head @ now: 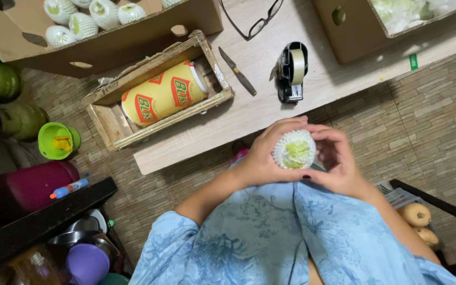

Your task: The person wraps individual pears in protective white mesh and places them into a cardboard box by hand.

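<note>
Fruit point(294, 150), green, wrapped in white foam net + clear film, sits between both hands just above the lap, in front of the table point(270, 100) edge. Left hand point(262, 155) cups its left side, fingers curled over the top. Right hand point(339, 158) cups the right side w/ fingers bent round it, thumb underneath. Both closed on it, palms facing each other. On the table: black tape dispenser point(293, 72) just beyond the hands, small knife point(237, 70) to its left, glasses point(253, 20) further back. Wooden crate point(113, 122) holds a yellow can point(163, 94) lying on its side. Cardboard box point(106, 45) behind w/ more netted fruit point(84, 23).
</note>
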